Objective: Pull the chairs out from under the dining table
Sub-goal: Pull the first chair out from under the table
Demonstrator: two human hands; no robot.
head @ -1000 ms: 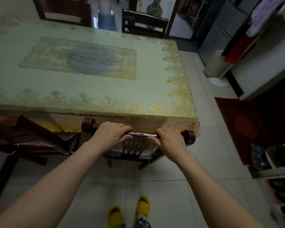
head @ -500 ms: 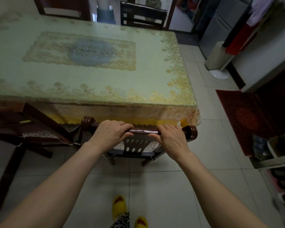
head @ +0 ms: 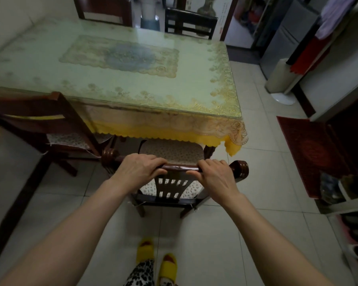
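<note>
Hidden or unclear: front legs and front edge of the near chair (head: 174, 150) lie in shadow under the hanging tablecloth (head: 174, 129); cannot tell how far the seat reaches beneath. A second chair (head: 41, 120) at left is cut off by the frame edge, only part of its back and cushion showing. Two more chairs on the far side show their backs only: one far left (head: 105, 7), one far right (head: 189, 22). Items on the shoe rack (head: 351, 203) at right are dark and blurred. Both forearms leave the frame at the bottom.

Near chair: stands on the tiled floor (head: 215, 234) at the worktop's (head: 50, 69) near long side, toward its right corner. Seat faces the worktop, back toward the person. Its top rail (head: 181, 167) runs left to right, roughly parallel to the worktop edge, with a rounded knob at each end. Most of the patterned seat cushion shows in front of the cloth's yellow fringe.

Hands: left hand (head: 140, 170) wrapped over the rail near the left knob, fingers curled down the far side. Right hand (head: 217, 175) gripping the rail near the right knob, thumb toward centre. Bare rail shows between them.

Below: two yellow slippers (head: 145, 251) on the floor, just behind the chair.
</note>
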